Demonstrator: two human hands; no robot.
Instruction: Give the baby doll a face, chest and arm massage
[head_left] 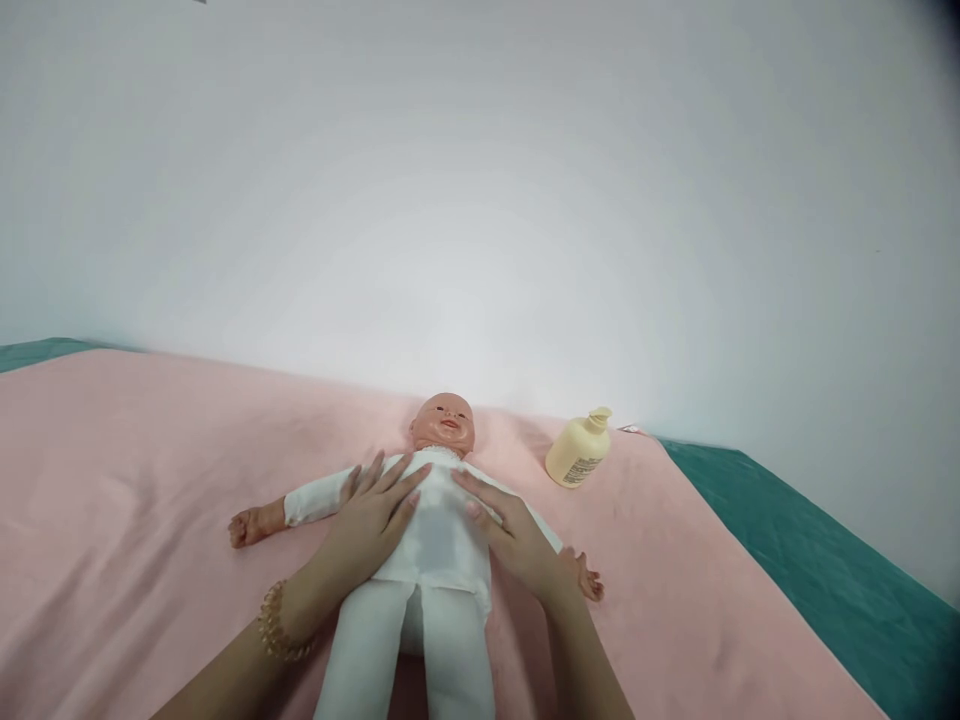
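White-clad bald doll (442,545), face-up, central on pink cloth (150,460).
Left hand (367,518) and right hand (523,542) lie open-fingered on its chest; pushing sideways could ruck cloth, toppling the cream pump bottle (574,452), far right.

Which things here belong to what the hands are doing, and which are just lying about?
In hand:
- Doll, on its back, left hand and right hand spread on its upper body
- Pink cloth, under the doll

Lying about:
- Pump bottle, untouched; any role unclear
- Green cloth, at the edges
- Small item behind the bottle, unidentifiable
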